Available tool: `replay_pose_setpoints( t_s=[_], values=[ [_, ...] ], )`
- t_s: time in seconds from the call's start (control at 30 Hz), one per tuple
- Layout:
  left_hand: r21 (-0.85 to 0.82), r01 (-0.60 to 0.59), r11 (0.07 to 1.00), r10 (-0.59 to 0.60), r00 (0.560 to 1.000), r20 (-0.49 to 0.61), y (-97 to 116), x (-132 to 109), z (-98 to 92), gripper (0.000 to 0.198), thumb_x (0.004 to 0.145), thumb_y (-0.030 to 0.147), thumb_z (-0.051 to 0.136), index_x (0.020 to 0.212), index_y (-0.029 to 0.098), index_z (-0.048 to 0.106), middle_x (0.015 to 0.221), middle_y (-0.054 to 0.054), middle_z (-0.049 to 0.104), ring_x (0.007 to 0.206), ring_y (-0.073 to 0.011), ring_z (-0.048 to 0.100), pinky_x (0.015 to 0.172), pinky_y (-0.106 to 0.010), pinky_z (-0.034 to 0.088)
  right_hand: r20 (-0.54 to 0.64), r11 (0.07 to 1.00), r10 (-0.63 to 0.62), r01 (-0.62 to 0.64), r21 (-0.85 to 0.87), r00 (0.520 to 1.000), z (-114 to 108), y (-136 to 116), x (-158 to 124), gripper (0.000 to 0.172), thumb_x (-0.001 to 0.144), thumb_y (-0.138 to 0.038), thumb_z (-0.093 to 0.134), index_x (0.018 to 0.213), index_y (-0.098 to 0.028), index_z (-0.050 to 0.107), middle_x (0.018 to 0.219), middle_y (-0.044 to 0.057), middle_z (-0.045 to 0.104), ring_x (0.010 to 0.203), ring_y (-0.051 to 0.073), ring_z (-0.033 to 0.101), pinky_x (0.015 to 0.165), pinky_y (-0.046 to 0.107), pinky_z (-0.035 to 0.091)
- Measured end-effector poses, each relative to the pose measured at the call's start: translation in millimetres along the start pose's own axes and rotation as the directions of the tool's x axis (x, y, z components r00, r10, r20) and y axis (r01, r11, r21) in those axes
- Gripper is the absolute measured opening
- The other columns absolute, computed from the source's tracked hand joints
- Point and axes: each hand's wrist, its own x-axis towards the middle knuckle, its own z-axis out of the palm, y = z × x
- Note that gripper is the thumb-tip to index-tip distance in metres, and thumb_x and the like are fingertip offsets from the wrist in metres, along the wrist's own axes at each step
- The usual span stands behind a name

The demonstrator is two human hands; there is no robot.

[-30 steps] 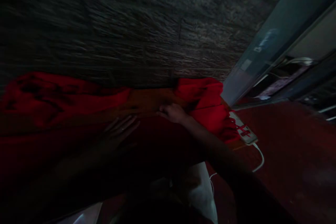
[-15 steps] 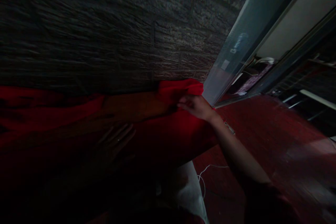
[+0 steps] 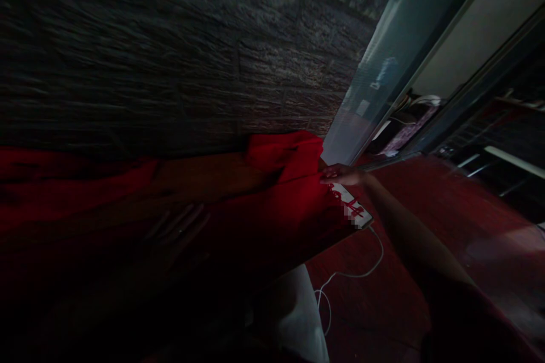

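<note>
A red cloth (image 3: 272,210) lies spread over a wooden surface (image 3: 200,173), in deep shadow on its near side. My left hand (image 3: 176,232) rests on the cloth with fingers spread, very dark, a ring showing on one finger. At the cloth's right end is my right hand (image 3: 340,173), fingers stretched out to the left across its edge. Close below it, a white panel with red markings (image 3: 357,214) shows at the end of the surface. Part of the cloth is bunched up in a fold (image 3: 285,150) near the wall.
Behind the surface rises a rough stone-block wall (image 3: 191,57). More red fabric (image 3: 72,181) lies at the left. A white cable (image 3: 353,275) hangs toward the red floor (image 3: 426,227). Pale fabric (image 3: 293,312) shows below the edge. A doorway frame (image 3: 374,62) stands at the right.
My right hand has moved right and downward, from over the cloth to its end, its fingers straightening. The white panel with red markings has come into view. My left hand stays nearly in place.
</note>
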Motion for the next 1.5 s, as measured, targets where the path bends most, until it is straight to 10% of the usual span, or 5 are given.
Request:
replay_pose_setpoints(
  t_s=[0.37, 0.6, 0.9, 1.17, 1.5],
  values=[
    [-0.164, -0.066, 0.984, 0.082, 0.992, 0.094, 73, 85, -1.6, 0.074, 0.096, 0.058, 0.040, 0.156, 0.017, 0.023, 0.160, -0.014, 0.023, 0.148, -0.0326, 0.024, 0.118, -0.055, 0.027, -0.089, 0.927, -0.052, 0.082, 0.365, 0.995, 0, 0, -4, 0.048, 0.070, -0.059, 0.077, 0.096, -0.019, 0.070, 0.095, 0.003, 0.072, 0.075, 0.011, 0.063, 0.073, 0.022, 0.053],
    [-0.161, -0.041, 0.986, 0.053, 0.996, 0.072, 81, 96, 6.6, 0.082, 0.094, 0.061, 0.044, 0.158, 0.018, 0.015, 0.162, -0.012, 0.018, 0.149, -0.0354, 0.021, 0.117, -0.056, 0.026, 0.019, 0.933, -0.028, 0.019, 0.358, 0.999, 2, -13, -16, 0.040, 0.066, -0.047, 0.083, 0.090, -0.017, 0.075, 0.086, 0.003, 0.073, 0.070, 0.012, 0.064, 0.066, 0.022, 0.053],
    [-0.128, -0.087, 0.988, 0.091, 0.996, 0.024, 91, 105, 0.2, 0.090, 0.091, 0.066, 0.045, 0.158, 0.017, 0.011, 0.164, -0.014, 0.013, 0.150, -0.0355, 0.014, 0.120, -0.056, 0.017, -0.183, 0.893, -0.009, 0.090, 0.441, 0.983, 0, 1, -19, 0.043, 0.067, -0.056, 0.081, 0.087, -0.019, 0.070, 0.085, 0.001, 0.071, 0.067, 0.011, 0.063, 0.065, 0.023, 0.053],
    [-0.170, -0.101, 0.980, 0.113, 0.992, 0.063, 112, 135, -8.9, 0.084, 0.093, 0.065, 0.042, 0.158, 0.019, 0.016, 0.164, -0.012, 0.013, 0.151, -0.0344, 0.012, 0.121, -0.059, 0.014, -0.364, 0.923, 0.084, 0.065, 0.379, 0.928, -49, 28, -43, 0.047, 0.062, -0.058, 0.082, 0.086, -0.018, 0.072, 0.075, 0.001, 0.067, 0.051, 0.007, 0.051, 0.039, 0.017, 0.032],
    [-0.130, -0.061, 0.990, 0.071, 0.994, 0.077, 91, 124, 6.7, 0.084, 0.092, 0.063, 0.043, 0.157, 0.016, 0.019, 0.162, -0.015, 0.017, 0.149, -0.0356, 0.019, 0.119, -0.060, 0.018, -0.512, 0.958, 0.167, -0.015, 0.287, 0.842, -35, 62, -35, 0.047, 0.064, -0.053, 0.082, 0.089, -0.015, 0.071, 0.093, 0.007, 0.072, 0.085, 0.017, 0.064, 0.080, 0.029, 0.052]
  ],
)
